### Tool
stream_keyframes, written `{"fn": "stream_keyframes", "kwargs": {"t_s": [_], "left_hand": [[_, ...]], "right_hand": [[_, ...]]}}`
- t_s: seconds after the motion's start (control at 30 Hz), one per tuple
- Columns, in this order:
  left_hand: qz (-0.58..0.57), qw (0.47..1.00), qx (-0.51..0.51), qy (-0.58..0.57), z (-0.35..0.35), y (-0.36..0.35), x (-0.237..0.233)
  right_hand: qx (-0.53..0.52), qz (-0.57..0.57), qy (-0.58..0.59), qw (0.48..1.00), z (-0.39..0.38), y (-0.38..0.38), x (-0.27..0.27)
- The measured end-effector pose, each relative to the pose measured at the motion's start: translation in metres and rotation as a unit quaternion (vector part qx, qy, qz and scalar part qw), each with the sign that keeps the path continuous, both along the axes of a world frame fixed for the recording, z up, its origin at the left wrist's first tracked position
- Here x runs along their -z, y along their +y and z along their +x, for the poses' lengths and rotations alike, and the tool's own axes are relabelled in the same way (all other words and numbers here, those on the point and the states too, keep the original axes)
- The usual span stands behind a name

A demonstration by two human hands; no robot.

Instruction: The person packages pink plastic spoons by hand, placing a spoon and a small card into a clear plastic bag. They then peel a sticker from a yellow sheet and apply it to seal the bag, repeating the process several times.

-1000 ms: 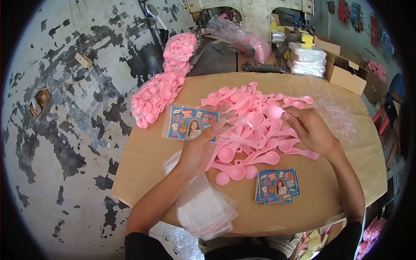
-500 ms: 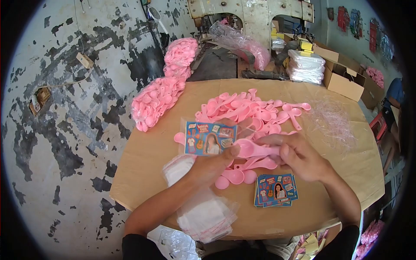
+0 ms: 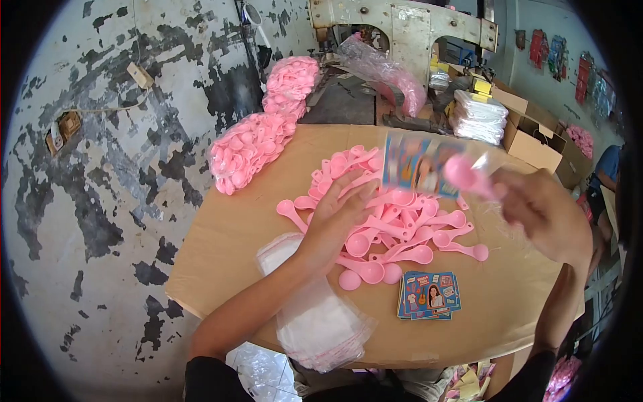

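Observation:
My right hand (image 3: pixel 546 214), smeared by motion, is raised over the right part of the table with its fingers closed on a pink plastic spoon (image 3: pixel 462 175) by the handle. Along with the spoon goes a blue printed card (image 3: pixel 405 164) in a clear plastic bag. Over the left side of a heap of pink spoons (image 3: pixel 402 214), my left hand (image 3: pixel 340 213) has its fingers spread and holds nothing. Beneath that forearm lies a stack of clear plastic bags (image 3: pixel 321 325). A small stack of blue cards (image 3: pixel 429 295) rests in front of the heap.
Bulging bags of pink spoons (image 3: pixel 251 151) stand at the back left. Beyond the brown-covered table (image 3: pixel 221 268) are a metal machine (image 3: pixel 410 40), stacked clear packets (image 3: pixel 479 119) and an open cardboard box (image 3: pixel 532 144). Part of another person (image 3: pixel 606 164) shows at far right.
The bagged card and spoon have moved up and right, now in my right hand alone. My left hand has let go of the bag and opened over the spoons.

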State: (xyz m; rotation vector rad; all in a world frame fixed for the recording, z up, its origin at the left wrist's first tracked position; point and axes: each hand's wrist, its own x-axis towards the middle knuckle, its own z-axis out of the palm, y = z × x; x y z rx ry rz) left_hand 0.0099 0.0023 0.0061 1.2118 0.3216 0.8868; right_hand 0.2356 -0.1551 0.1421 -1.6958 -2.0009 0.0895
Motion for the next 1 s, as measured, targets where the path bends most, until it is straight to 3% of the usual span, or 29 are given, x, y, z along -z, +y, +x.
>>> {"fn": "stream_keyframes", "kwargs": {"t_s": [0.03, 0.23, 0.27, 0.33, 0.43, 0.5, 0.53, 0.57, 0.67, 0.7, 0.73, 0.77, 0.83, 0.9, 1.0], "left_hand": [[0.015, 0.999, -0.016, 0.027, 0.000, 0.000, -0.001], [0.084, 0.992, -0.075, 0.057, 0.000, -0.004, -0.008], [0.146, 0.983, -0.075, 0.075, 0.000, -0.008, -0.010], [0.271, 0.953, -0.073, 0.110, -0.001, -0.017, -0.009], [0.348, 0.932, -0.043, 0.095, 0.001, -0.027, -0.008], [0.423, 0.895, -0.065, 0.129, 0.000, -0.036, -0.010], [0.388, 0.911, -0.032, 0.136, 0.002, -0.041, -0.009], [0.349, 0.926, 0.002, 0.143, 0.005, -0.047, -0.006], [0.272, 0.949, 0.074, 0.141, 0.005, -0.056, -0.009], [0.216, 0.958, 0.098, 0.162, 0.002, -0.056, -0.012], [0.156, 0.963, 0.121, 0.182, 0.000, -0.056, -0.013], [0.091, 0.971, 0.202, 0.087, 0.004, -0.048, -0.001], [0.077, 0.962, 0.242, 0.100, 0.000, -0.052, -0.008], [0.065, 0.955, 0.259, 0.131, -0.002, -0.055, -0.014], [-0.016, 0.976, 0.204, 0.082, -0.002, -0.052, -0.024]], "right_hand": [[-0.028, 0.018, -0.071, 0.997, 0.001, 0.006, 0.002], [0.014, 0.000, -0.018, 1.000, -0.017, 0.012, -0.044], [0.028, -0.024, -0.024, 0.999, -0.019, 0.011, -0.048], [-0.015, 0.037, -0.029, 0.999, -0.021, 0.015, -0.042], [-0.088, 0.123, -0.103, 0.983, -0.034, 0.032, -0.012], [-0.025, 0.058, -0.006, 0.998, -0.051, 0.032, -0.016], [0.005, 0.022, 0.041, 0.999, -0.055, 0.031, -0.017], [-0.083, 0.053, 0.073, 0.992, -0.055, 0.040, 0.003], [-0.105, 0.050, 0.030, 0.993, -0.063, 0.046, 0.024], [-0.122, 0.160, 0.126, 0.971, -0.061, 0.056, 0.039], [-0.113, 0.228, 0.122, 0.959, -0.061, 0.067, 0.046], [-0.101, 0.293, 0.117, 0.944, -0.059, 0.077, 0.053], [-0.120, 0.233, 0.148, 0.954, -0.051, 0.077, 0.058], [-0.172, -0.005, 0.219, 0.960, -0.032, 0.068, 0.057], [-0.132, -0.091, 0.195, 0.968, -0.031, 0.058, 0.041]]}}
